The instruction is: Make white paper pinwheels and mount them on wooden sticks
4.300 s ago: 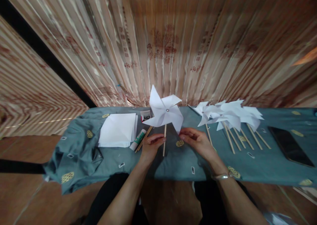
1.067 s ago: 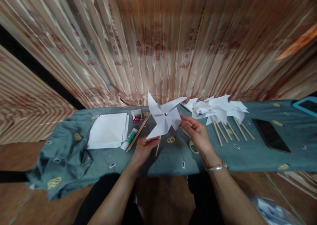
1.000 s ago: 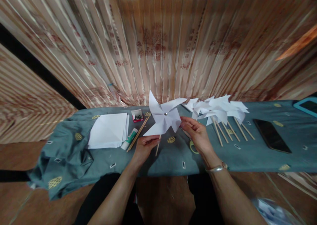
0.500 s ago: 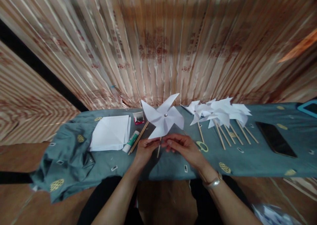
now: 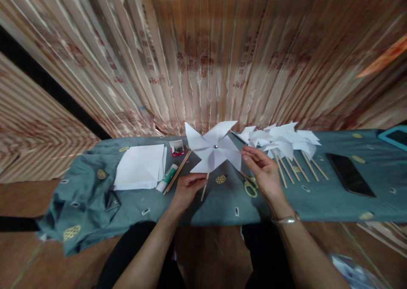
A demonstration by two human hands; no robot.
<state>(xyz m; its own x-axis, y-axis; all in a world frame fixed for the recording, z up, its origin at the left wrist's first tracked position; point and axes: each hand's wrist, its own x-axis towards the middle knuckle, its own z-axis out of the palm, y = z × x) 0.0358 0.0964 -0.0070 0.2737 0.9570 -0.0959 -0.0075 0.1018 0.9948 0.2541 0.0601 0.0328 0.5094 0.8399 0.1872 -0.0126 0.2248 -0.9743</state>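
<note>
A white paper pinwheel (image 5: pixel 213 147) with a metal pin at its hub stands on a wooden stick (image 5: pixel 205 186). My left hand (image 5: pixel 187 188) is closed round the stick just below the paper. My right hand (image 5: pixel 263 172) is raised at the pinwheel's right edge, and its fingertips touch the tip of the right blade. Its fingers are partly curled and I cannot tell whether they pinch the paper.
A teal cloth (image 5: pixel 197 206) covers the table. On it lie a stack of white paper (image 5: pixel 139 166), a glue stick (image 5: pixel 166 177), spare sticks (image 5: pixel 177 171), a small pin box (image 5: pixel 177 147), scissors (image 5: pixel 249 188), several finished pinwheels (image 5: pixel 280 142), a black phone (image 5: pixel 349 174) and a tablet (image 5: pixel 393 136).
My right hand left the stick near my left hand and rose to the right blade's tip. The pinwheel's blades have turned since the earlier frames. My left hand keeps hold of the stick.
</note>
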